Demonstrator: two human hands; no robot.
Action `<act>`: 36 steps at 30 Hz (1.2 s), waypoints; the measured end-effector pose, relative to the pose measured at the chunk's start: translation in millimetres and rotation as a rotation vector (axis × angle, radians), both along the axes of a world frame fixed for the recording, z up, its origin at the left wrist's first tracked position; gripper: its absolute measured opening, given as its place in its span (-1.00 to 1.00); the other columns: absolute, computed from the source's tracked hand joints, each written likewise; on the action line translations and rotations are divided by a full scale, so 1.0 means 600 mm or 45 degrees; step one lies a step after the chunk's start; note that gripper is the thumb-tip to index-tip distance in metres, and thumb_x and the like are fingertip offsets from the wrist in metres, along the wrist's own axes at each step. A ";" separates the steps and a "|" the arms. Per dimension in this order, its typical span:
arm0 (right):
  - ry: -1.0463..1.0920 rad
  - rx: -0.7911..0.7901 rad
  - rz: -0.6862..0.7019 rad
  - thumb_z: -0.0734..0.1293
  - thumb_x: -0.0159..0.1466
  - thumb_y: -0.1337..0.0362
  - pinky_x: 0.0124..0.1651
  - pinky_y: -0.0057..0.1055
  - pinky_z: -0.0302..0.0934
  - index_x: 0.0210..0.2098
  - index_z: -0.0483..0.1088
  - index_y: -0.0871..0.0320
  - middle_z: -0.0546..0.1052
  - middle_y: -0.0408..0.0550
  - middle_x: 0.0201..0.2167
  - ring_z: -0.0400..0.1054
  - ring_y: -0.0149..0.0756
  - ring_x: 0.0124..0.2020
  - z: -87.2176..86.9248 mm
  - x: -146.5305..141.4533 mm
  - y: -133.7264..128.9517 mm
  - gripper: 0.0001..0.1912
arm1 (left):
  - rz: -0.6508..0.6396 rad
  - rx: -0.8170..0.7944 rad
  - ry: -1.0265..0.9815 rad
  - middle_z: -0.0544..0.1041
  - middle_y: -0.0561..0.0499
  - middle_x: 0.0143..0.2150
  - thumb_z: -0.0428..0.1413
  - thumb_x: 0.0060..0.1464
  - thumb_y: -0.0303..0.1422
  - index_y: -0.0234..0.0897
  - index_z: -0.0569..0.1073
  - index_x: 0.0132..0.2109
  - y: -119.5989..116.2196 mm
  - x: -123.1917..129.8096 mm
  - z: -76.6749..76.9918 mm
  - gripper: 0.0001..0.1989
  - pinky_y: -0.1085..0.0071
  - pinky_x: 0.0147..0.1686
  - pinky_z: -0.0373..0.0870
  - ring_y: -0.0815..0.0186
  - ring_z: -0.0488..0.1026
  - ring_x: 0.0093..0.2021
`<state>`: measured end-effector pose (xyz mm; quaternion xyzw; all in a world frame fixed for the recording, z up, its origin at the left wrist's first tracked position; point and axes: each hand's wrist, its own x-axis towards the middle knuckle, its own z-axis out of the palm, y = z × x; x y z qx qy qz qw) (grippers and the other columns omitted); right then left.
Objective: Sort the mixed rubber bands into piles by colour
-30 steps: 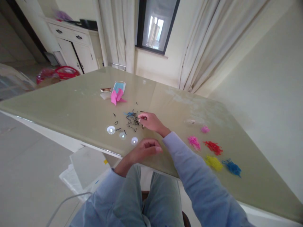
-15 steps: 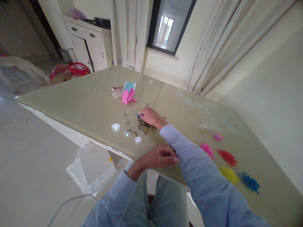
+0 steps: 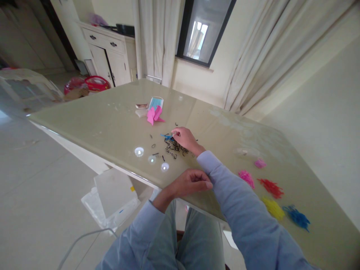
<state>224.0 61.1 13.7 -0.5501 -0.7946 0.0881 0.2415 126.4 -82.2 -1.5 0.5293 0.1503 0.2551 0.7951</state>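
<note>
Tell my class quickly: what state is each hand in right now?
Left hand: loosely curled, partly open, nothing visible in it.
Right hand: fingers bent by the black pile; grip cannot be told.

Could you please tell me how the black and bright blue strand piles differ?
The black strand pile is scattered; the bright blue strand pile is bunched. The black pile lies by the bare right hand; the blue pile lies beside the yellow strand pile. Both rest on the glossy greenish table.
</note>
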 end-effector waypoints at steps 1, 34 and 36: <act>-0.021 -0.016 -0.012 0.29 0.26 0.42 -0.10 -0.39 0.20 -0.16 0.56 0.20 0.60 0.00 -0.25 0.40 -0.29 -0.27 -0.001 0.001 0.002 -0.77 | 0.006 0.001 0.001 0.42 0.08 -0.48 0.32 -0.10 -0.06 -0.36 0.49 -0.39 0.000 0.000 0.000 -0.59 0.50 -0.46 0.16 0.47 0.26 -0.47; 0.711 -0.291 -0.043 0.35 0.18 0.26 -0.49 -0.49 0.15 -0.34 0.48 0.17 0.54 -0.17 -0.47 0.28 -0.49 -0.64 0.000 -0.009 -0.029 -0.89 | 0.122 -0.017 0.005 0.48 0.03 -0.45 0.31 -0.11 -0.04 -0.35 0.51 -0.37 0.001 0.000 0.009 -0.58 0.49 -0.43 0.26 0.43 0.33 -0.45; 1.063 -0.481 -0.066 0.39 0.13 0.20 -0.60 -0.53 0.04 -0.34 0.44 0.17 0.48 -0.22 -0.53 0.22 -0.53 -0.69 0.010 -0.006 -0.042 -0.83 | 0.134 -0.017 0.010 0.48 0.02 -0.45 0.30 -0.11 -0.04 -0.35 0.50 -0.37 0.001 -0.001 0.007 -0.58 0.49 -0.43 0.25 0.43 0.33 -0.45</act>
